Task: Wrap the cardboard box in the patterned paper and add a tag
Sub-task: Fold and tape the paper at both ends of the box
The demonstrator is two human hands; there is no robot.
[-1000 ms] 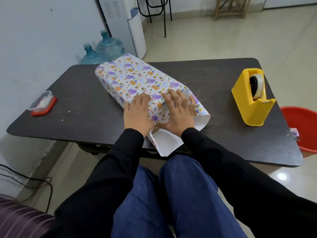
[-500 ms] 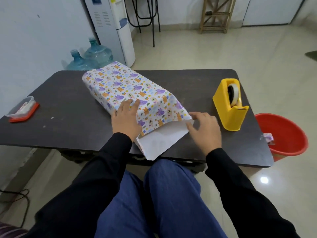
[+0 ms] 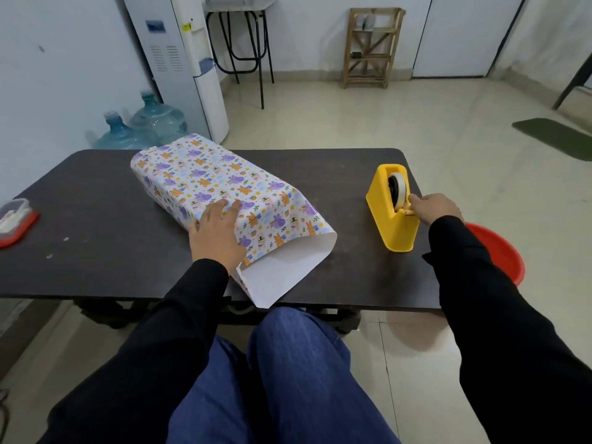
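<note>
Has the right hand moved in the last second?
Yes: the right hand left the patterned paper and went right to the yellow tape dispenser, pinching its tape.

The one camera rode on the seated person's head, its wide lens tilted forward and down, close over the table (image 3: 96,251). Nearer than the fingers (image 3: 235,206) of the left hand (image 3: 217,235) lay sleeves (image 3: 179,315) and knees (image 3: 288,363); beyond them, floor (image 3: 416,116) and far wall (image 3: 304,33).
</note>
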